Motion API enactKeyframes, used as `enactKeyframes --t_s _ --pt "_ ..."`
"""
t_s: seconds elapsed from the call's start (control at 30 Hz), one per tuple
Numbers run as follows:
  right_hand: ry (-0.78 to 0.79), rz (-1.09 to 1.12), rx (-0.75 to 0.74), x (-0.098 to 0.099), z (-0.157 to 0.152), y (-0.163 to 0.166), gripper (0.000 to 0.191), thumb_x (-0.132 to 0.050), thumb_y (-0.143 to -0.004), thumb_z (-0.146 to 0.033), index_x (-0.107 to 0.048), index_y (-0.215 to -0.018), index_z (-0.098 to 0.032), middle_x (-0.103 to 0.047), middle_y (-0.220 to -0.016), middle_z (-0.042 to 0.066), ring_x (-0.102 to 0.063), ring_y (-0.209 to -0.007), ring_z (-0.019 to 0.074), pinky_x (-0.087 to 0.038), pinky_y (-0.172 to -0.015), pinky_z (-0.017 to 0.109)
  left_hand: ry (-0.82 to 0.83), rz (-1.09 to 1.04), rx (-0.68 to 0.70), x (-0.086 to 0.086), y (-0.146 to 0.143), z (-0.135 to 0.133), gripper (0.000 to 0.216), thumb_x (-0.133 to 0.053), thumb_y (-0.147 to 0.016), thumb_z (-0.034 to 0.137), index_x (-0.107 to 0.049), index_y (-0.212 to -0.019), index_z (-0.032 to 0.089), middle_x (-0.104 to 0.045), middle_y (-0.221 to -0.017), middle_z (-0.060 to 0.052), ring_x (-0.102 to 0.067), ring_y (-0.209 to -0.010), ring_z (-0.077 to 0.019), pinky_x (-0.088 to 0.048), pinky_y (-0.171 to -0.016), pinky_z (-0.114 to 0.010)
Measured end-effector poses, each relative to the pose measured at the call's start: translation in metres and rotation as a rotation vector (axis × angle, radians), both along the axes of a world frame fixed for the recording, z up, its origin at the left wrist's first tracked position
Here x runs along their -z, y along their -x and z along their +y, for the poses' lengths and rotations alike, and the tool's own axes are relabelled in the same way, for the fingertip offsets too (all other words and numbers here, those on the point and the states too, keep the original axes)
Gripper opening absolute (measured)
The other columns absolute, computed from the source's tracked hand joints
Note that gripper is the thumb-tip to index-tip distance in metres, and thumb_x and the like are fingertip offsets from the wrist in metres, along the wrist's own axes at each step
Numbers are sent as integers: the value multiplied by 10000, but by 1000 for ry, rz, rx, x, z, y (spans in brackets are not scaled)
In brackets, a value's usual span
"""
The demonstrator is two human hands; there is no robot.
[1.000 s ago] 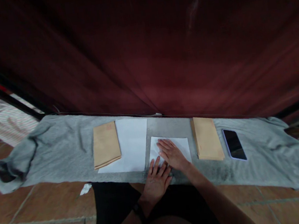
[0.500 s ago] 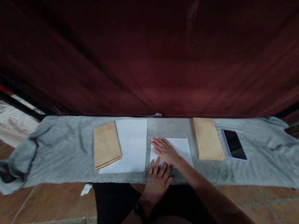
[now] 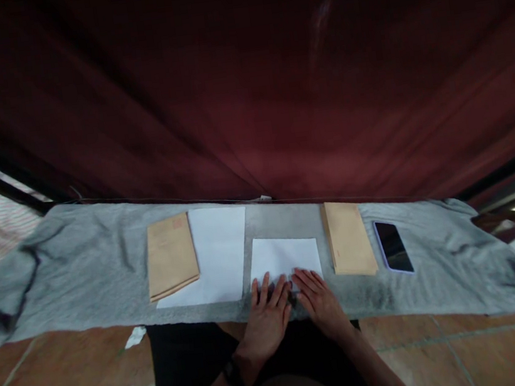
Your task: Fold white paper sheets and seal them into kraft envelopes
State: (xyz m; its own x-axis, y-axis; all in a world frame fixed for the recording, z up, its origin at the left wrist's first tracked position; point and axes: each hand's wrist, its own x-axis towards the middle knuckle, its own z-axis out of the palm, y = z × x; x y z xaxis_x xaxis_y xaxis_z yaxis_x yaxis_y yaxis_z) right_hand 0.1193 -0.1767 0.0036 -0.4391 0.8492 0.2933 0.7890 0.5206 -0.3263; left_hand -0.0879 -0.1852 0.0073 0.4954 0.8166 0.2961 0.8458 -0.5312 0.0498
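A white sheet of paper [image 3: 284, 254], smaller than the one to its left and seemingly folded, lies on the grey cloth in front of me. My left hand [image 3: 267, 312] rests on its near left edge with the fingers spread. On the near right part, my right hand [image 3: 318, 302] lies flat, fingers stretched out. Both palms face down, and neither hand grips anything. To the left is a larger white paper [image 3: 222, 254], partly covered by brown envelopes [image 3: 171, 255]. A second stack of brown envelopes [image 3: 349, 238] sits just right of the sheet.
The grey cloth [image 3: 92, 272] covers a long, narrow surface. A phone [image 3: 394, 247] in a light purple case lies at the right. Behind hangs a dark red curtain [image 3: 244, 93]. A crumpled white scrap [image 3: 135, 337] is on the tiled floor [image 3: 81, 368].
My right hand has moved from the sheet's upper left to its near right edge, beside my left hand. My left hand stays at the near left edge. The view has shifted slightly.
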Motion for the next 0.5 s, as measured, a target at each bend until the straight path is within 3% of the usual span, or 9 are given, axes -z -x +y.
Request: enactKeyframes --t_s 0.2,0.5 --pt "-18 -65 -13 -5 -25 -6 507 -439 -1040 -287 -390 -1539 -213 -474 -1543 71 -452 -1423 233 -356 -1208 493 136 -2 21 -9 -17 20 464 -326 -1039 320 -472 -1476 261 -455 -1563 -3 -314 -1495 -275 -206 -1210 -632" --pt "-29 6 59 -8 -25 0 430 -483 -1031 -303 -515 -1458 -263 -569 -1467 47 -510 -1375 237 -323 -1212 510 200 -13 65 -1 -45 90 553 -301 -1028 327 -331 -1548 139 -345 -1621 -105 -252 -1524 -230 -195 -1246 -518"
